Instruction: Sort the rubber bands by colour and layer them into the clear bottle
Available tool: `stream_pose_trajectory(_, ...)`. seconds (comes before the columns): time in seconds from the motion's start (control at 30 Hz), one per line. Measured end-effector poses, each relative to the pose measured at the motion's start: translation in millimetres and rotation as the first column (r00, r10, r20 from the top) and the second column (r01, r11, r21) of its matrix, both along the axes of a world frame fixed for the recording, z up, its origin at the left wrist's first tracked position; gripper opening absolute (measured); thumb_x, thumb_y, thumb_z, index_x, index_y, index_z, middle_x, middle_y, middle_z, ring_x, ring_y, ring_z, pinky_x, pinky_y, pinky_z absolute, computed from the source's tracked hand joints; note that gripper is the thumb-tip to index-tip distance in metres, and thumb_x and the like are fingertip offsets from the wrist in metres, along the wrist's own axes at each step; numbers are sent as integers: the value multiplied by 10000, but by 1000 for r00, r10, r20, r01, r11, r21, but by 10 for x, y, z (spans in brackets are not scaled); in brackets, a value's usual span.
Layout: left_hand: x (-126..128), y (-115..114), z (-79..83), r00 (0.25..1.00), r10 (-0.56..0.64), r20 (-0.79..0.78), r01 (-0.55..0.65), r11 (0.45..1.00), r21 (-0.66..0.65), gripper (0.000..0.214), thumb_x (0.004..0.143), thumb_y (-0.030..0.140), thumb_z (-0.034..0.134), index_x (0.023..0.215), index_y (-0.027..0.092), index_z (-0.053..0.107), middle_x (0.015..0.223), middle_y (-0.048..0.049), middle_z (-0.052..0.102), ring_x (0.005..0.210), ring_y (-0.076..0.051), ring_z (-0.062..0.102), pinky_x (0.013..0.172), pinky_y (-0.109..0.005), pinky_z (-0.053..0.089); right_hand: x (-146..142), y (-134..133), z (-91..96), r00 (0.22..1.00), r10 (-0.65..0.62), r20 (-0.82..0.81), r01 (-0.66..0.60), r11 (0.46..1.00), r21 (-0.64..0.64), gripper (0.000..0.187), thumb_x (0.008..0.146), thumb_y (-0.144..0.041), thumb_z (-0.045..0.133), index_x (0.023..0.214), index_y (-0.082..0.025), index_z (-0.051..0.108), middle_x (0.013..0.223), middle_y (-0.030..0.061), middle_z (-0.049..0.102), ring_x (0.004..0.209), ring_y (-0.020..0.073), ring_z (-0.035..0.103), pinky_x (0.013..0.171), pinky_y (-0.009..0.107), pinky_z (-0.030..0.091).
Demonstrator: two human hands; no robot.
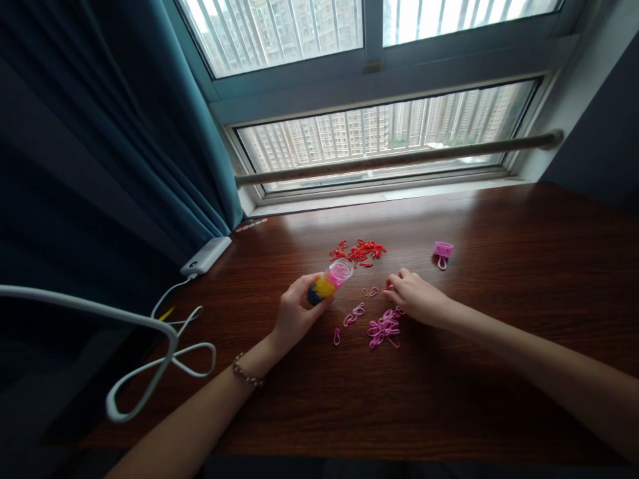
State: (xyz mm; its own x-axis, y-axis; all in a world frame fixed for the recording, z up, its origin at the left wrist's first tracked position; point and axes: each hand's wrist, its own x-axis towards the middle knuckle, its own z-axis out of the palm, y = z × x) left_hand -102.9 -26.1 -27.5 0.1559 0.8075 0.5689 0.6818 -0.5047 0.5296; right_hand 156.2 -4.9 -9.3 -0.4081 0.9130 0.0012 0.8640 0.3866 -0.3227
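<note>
My left hand [297, 306] is wrapped round a clear round jar [330, 279], tilted with its open mouth toward the upper right. Dark blue, yellow and pink layers show inside it. My right hand [415, 296] is closed in a pinch low over the table, with a bit of a pink drop-shaped clip [389, 288] at its fingertips. Just below lies a loose pile of pink drop-shaped clips [384, 328]. Several more lie scattered between the hands, among them a pair of pale loops [371, 291] and a single clip [336, 336].
Small red clips [364, 251] lie heaped beyond the jar. A pink binder clip [442, 253] rests on the brown table [499, 279] at right. To the left are a white power bank [206, 257] and a looped white cable [144, 379]. A window stands behind.
</note>
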Motion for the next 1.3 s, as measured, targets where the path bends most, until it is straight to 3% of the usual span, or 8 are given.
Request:
stream_pose_trajectory(0.13,3,1,4,1000,-21,-1,21,999,-26,372,727,306,636,1068,194,542,1043,-59,609,950,-200,572,839,-326,462,-86,-135,3,987,140,-77,-146,987,-73,251,861,-387,480,852,-153,571,876,107,531,780,209,552,715,297,419)
stream_pose_trajectory(0.27,-1,11,17,999,-40,-23,39,998,-39,375,730,298,635,1080,199,544,1063,-66,604,979,-212,563,882,-351,445,-154,-338,79,977,206,-61,-208,977,-37,389,702,-469,660,926,-164,568,959,116,525,861,250,521,717,324,431)
stream_pose_trajectory(0.37,3,19,17,998,-46,-52,45,999,-30,381,726,302,640,1082,202,550,1080,-71,595,1002,-221,552,903,-368,433,-198,-423,77,966,252,-56,-252,968,6,335,674,-359,706,936,-189,586,991,101,533,886,246,515,728,318,432)
stream_pose_trajectory(0.5,7,18,3,995,-48,-85,46,999,-21,384,725,309,641,1086,213,552,1080,-69,592,997,-221,551,898,-377,434,-246,-416,-5,935,329,-133,-326,944,48,179,744,-157,594,915,-200,621,924,64,582,830,191,560,723,263,431)
stream_pose_trajectory(0.63,3,13,-11,991,-60,-120,58,998,-20,404,718,318,648,1099,224,550,1075,-70,591,992,-225,550,887,-376,435,-258,-362,-63,913,346,-216,-335,938,87,173,710,-54,557,782,-180,652,820,44,614,718,161,579,656,239,435)
stream_pose_trajectory(0.83,-10,24,-24,984,-47,-173,43,999,-27,414,729,331,636,1122,237,545,1081,-67,576,987,-222,538,877,-375,429,-178,-234,67,795,192,-576,-148,981,122,89,702,-98,612,724,-168,664,706,14,615,625,130,560,580,225,427)
stream_pose_trajectory(1.0,1,18,-28,972,-50,-230,47,999,-21,424,739,335,628,1142,242,535,1087,-65,563,985,-214,522,876,-374,418,-119,-127,171,673,38,-738,-19,999,33,91,713,-182,629,801,-166,642,726,13,644,647,148,590,593,247,456)
stream_pose_trajectory(1.3,115,-82,-6,954,-93,-284,103,995,18,454,718,391,642,1128,216,553,1041,-67,588,954,-210,527,837,-357,421,-175,-200,248,807,131,-576,44,959,281,149,677,-108,663,787,-163,581,724,9,610,660,151,568,584,246,426)
